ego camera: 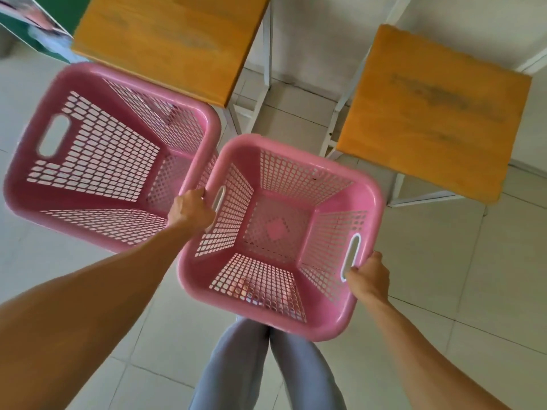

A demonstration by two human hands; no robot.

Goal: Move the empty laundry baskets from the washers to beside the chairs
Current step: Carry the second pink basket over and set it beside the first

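Observation:
Two empty pink laundry baskets with perforated walls fill the middle of the head view. The nearer pink basket [340,324] is between my hands: my left hand [191,210] grips its left handle and my right hand [368,278] grips its right handle slot. The second pink basket [32,199] sits to the left, its right rim touching the one I hold, in front of the left wooden chair [168,42]. Another wooden chair [435,113] with white metal legs stands at the right.
The floor [444,261] is pale tile. A white wall runs behind the chairs. A green-edged panel [32,28] leans at the top left corner. My legs in grey trousers [266,371] are directly below the held basket.

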